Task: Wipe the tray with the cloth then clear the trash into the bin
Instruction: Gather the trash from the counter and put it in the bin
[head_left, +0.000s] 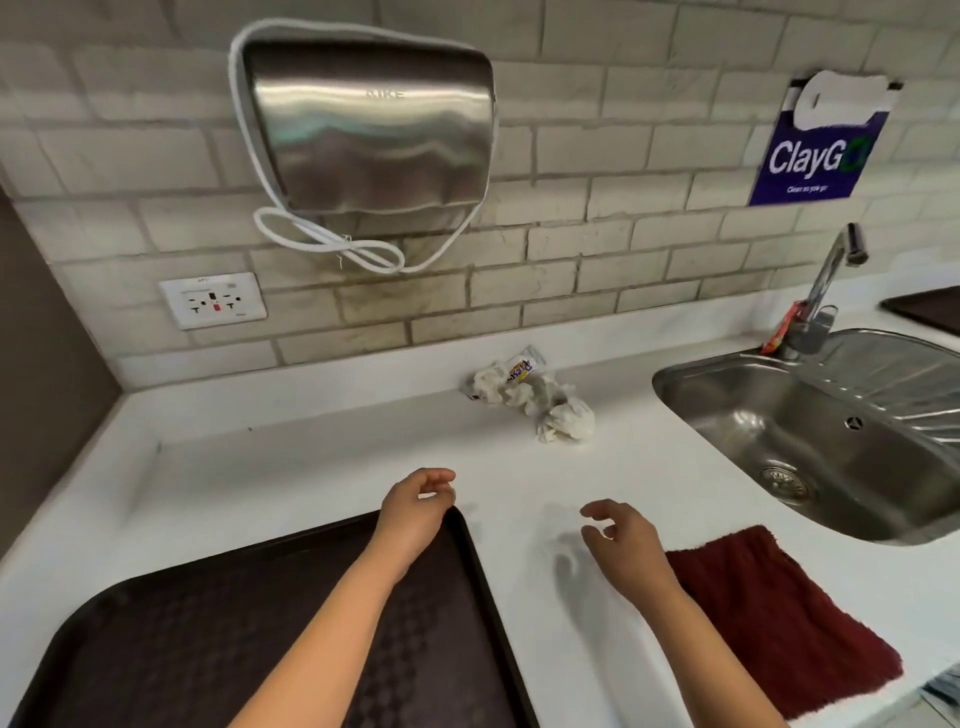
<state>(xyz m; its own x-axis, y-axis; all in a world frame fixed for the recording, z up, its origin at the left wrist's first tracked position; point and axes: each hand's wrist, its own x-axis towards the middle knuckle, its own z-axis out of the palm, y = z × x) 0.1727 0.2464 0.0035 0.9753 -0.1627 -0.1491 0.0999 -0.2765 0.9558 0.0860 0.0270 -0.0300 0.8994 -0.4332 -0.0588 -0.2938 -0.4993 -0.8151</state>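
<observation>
A dark brown tray (197, 634) lies flat on the white counter (322, 457) at the near left. My left hand (415, 512) hovers over the tray's far right corner, fingers loosely curled and holding nothing. To the right of the tray, my right hand (621, 540) hangs above bare counter, fingers apart and empty. A dark red cloth (769, 613) lies flat just right of that hand. Crumpled white tissues with a small wrapper (530, 397) sit farther back in the middle of the counter. No bin is in view.
A steel sink (810, 436) with a tap (826, 291) is set into the counter at the right. A second dark tray (930, 309) peeks in at the far right. On the tiled wall hang a steel hand dryer (369, 130), a socket (213, 301) and a blue sign (821, 150).
</observation>
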